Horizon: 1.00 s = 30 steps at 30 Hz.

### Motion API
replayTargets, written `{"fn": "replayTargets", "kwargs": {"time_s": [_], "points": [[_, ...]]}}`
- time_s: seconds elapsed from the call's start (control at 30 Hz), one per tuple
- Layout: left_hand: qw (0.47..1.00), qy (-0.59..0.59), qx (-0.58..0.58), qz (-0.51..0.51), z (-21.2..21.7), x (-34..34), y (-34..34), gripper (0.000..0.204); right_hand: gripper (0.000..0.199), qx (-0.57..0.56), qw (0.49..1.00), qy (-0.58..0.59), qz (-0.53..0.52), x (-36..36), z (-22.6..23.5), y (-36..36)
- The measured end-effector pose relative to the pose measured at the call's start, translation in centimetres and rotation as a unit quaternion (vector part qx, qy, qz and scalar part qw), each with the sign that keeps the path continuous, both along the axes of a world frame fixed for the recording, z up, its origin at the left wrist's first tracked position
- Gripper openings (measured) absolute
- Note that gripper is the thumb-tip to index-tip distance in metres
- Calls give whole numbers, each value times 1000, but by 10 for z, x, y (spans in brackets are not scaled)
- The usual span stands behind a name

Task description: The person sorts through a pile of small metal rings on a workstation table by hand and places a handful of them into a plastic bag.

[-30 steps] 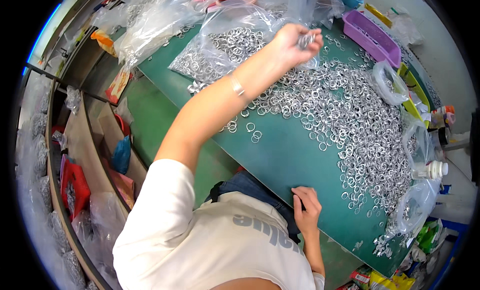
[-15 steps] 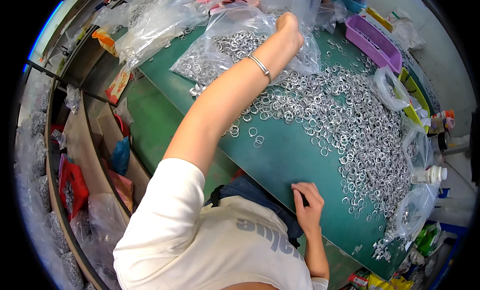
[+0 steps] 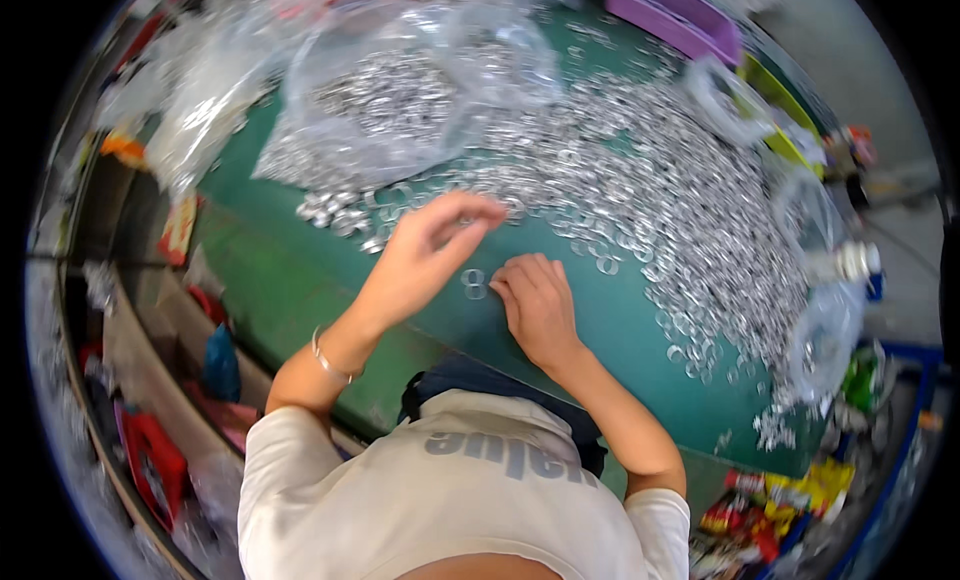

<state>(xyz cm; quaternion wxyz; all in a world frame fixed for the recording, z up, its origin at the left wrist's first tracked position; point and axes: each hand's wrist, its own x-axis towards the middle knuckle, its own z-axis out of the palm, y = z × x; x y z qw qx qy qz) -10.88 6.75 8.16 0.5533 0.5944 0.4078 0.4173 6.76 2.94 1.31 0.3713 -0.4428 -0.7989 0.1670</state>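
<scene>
Left hand (image 3: 422,258) and right hand (image 3: 538,308) — both loosely curled, contents unclear — two metal rings (image 3: 474,284) between them.

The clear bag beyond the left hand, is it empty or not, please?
Not empty: the clear bag holds a heap of silvery rings, visible through it.

Bare left hand (image 3: 415,258) sits just left of centre, fingers arched over the thumb; bare right hand (image 3: 539,307) curls right of centre!
</scene>
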Motion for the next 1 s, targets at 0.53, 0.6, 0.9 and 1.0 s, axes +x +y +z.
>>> {"fn": "replayTargets", "kwargs": {"time_s": [0.53,0.6,0.9,1.0], "points": [[889,336,305,63,-72,9,-29,22,73,-175,878,-231,-382,114,-19,-86],[884,345,310,66,-73,6,-27,26,70,-163,907,-184,-342,98,-20,-75],[933,225,278,48,-60,65,-38,28,37,-94,989,-104,-43,121,-3,-88],[959,165,231,-10,-62,100,-48,26,32,-79,974,-31,-210,153,-12,-99]]}}
